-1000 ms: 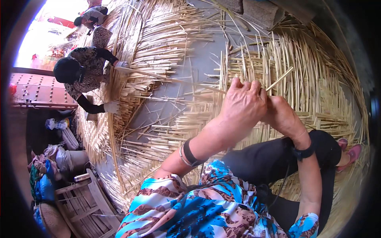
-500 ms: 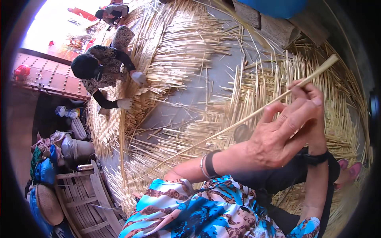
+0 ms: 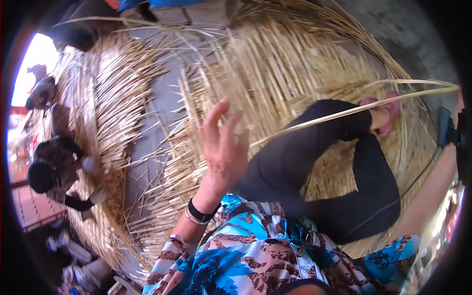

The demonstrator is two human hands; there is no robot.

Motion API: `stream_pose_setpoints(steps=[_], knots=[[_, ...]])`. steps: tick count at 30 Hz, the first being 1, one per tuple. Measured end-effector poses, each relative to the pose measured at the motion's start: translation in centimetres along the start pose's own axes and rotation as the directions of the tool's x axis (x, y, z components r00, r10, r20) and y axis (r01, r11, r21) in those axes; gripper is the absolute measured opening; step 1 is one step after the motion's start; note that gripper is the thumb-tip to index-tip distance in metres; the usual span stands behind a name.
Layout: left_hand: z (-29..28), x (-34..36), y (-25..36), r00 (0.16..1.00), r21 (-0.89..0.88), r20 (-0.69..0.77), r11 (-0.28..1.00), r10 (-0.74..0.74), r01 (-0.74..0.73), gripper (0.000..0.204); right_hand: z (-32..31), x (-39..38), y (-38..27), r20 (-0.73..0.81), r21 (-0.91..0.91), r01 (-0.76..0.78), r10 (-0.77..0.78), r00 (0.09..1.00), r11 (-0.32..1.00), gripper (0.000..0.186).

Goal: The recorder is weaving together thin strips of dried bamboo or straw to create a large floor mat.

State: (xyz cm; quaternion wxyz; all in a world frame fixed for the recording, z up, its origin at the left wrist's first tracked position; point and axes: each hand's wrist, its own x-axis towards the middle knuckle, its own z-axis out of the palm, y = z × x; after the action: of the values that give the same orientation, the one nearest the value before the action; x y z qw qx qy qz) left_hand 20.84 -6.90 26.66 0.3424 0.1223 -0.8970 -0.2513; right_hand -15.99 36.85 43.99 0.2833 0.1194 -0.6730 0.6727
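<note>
My left hand [image 3: 222, 147] is raised over the woven reed mat [image 3: 196, 132], its fingers apart and blurred, gripping nothing that I can see. A long pale reed strip [image 3: 339, 114] runs from beside its palm, across my dark-trousered legs, to the far right. There the strip bends back sharply at my right hand [image 3: 460, 101], which is mostly lost in the dark rim. The strip's fold seems held there, though the fingers themselves are hidden. My right arm is stretched out to the side.
I sit on the mat with legs bent, a pink shoe [image 3: 388, 115] on one foot. At left a gloved co-worker [image 3: 54, 167] bends over another reed mat [image 3: 108, 88]; a second person [image 3: 42, 93] is farther off. Loose reeds lie between the mats. A dark cable [image 3: 418, 179] hangs by my right arm.
My hands were together on the reed strip; now they are far apart. My right hand has swung to the far right, the strip is folded, and the view has turned right.
</note>
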Motion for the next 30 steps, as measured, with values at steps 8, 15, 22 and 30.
stream_pose_setpoints(steps=[8,15,22,30], knots=[[5.4,-3.5,-3.8,0.949,-0.001,0.301,0.995,-0.098,0.103,0.041,-20.7,-12.6,5.6,-0.185,-0.729,-0.325,0.284,0.941,0.602,0.018],[6.3,-6.3,-4.4,0.693,-0.083,0.721,0.989,-0.026,0.123,0.054,-13.9,-18.0,14.3,0.098,-0.820,-0.156,0.403,0.910,0.551,0.017],[7.3,-6.1,-3.1,0.693,0.052,0.720,0.992,0.044,-0.118,0.021,2.8,-18.9,13.3,0.485,-0.688,0.156,0.289,0.825,0.709,0.016],[7.3,0.7,-2.9,0.977,0.263,0.211,0.963,0.002,-0.058,0.010,15.8,-22.2,7.4,0.762,-0.446,0.364,0.133,0.634,0.818,0.016]])
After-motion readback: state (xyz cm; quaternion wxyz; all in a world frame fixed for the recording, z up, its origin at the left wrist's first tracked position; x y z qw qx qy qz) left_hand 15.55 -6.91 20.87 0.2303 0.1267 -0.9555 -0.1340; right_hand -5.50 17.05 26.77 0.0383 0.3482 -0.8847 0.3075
